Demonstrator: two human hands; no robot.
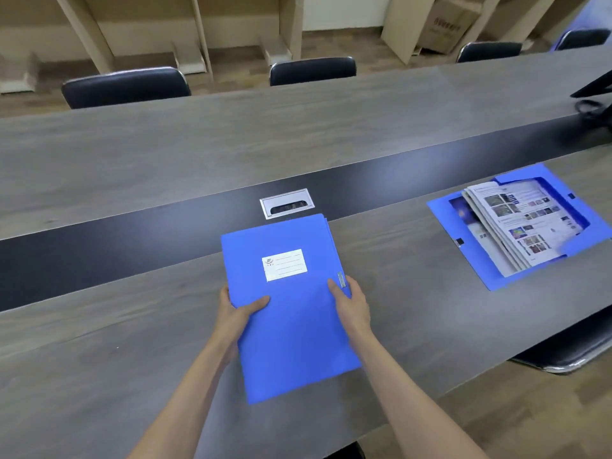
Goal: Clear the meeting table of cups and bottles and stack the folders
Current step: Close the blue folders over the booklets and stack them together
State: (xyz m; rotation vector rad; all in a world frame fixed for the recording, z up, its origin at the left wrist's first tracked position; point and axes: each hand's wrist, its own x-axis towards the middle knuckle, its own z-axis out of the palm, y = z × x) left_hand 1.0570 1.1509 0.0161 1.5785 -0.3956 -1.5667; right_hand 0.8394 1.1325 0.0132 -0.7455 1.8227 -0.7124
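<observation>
A closed blue folder [288, 313] with a white label lies on the grey meeting table [99, 326] in front of me. My left hand [240, 309] grips its left edge, thumb on the cover. At the right edge, beside a small metal clasp, my right hand [352, 301] holds it the same way. A thin sliver of another blue edge shows along the folder's far right side. A second blue folder [496, 273] lies open at the right, with a stack of printed papers [526, 223] inside it. No cups or bottles are in view.
A metal cable hatch [287, 203] sits in the table's dark centre strip [99, 240], just beyond the folder. Dark chairs [126, 86] line the far side, and another chair [569, 352] stands at the near right. A black object [596, 101] rests at the far right.
</observation>
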